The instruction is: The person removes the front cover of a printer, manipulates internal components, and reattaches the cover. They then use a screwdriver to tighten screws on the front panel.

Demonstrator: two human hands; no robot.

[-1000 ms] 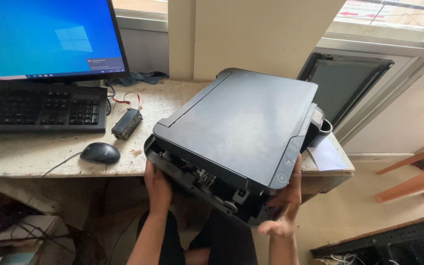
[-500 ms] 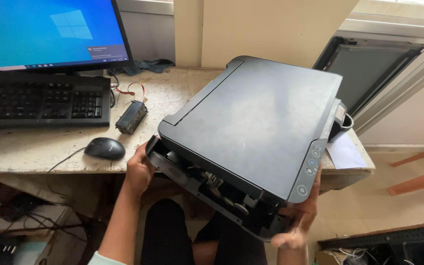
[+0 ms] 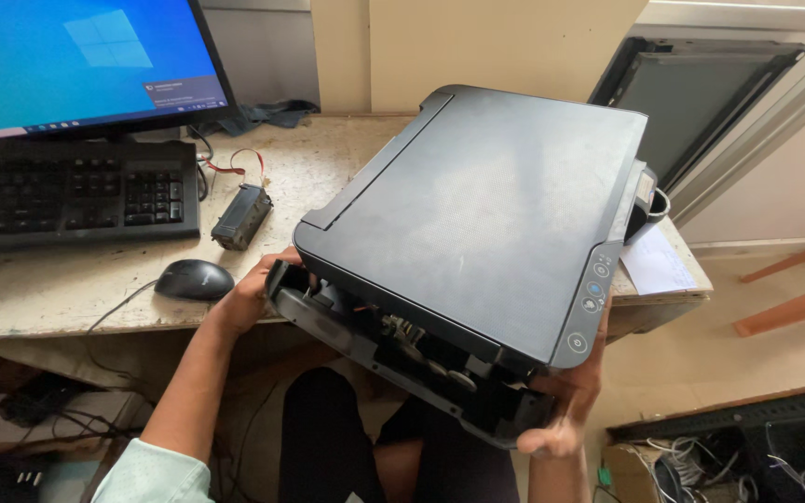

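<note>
head view: the dark printer (image 3: 477, 233) is tilted up off the desk (image 3: 67, 293), its front edge hanging over the person's lap. the left hand (image 3: 253, 293) is clamped around the front left corner, and the right hand (image 3: 566, 401) curls under the front right corner with its fingers closed on the casing. the lifting looks well along, with nothing set down yet. against the earlier frames the printer sits higher and closer, and the mouse (image 3: 194, 278) has not moved.
</note>
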